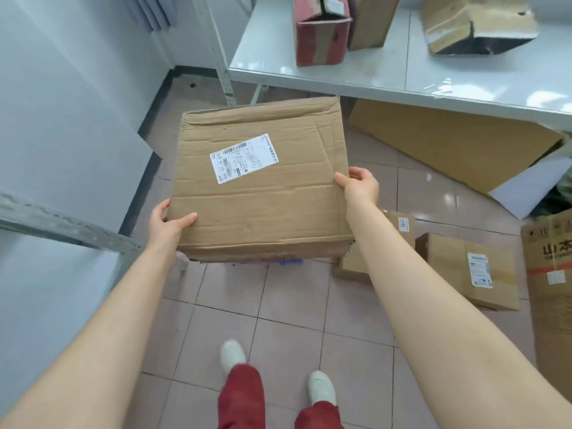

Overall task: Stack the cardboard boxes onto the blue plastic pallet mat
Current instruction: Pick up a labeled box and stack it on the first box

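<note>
- The box (260, 184) is held flat out in front at arm's length, label (244, 158) up, over the tiled floor (278, 329)
- The left hand (168, 222) is clamped on its near-left corner, thumb on top; the right hand (359, 185) grips the right edge, fingers wrapped round the side
- A sliver of blue (289, 263) shows under the near edge; probably the mat, mostly hidden
- To place it well: keep it level, lower it square over the blue, and let go only once the base rests
- The cardboard is creased and soft, so press in from both sides, not down on the lid
- More boxes (467, 267) lie on the floor to the right, others on the table (340, 75)
</note>
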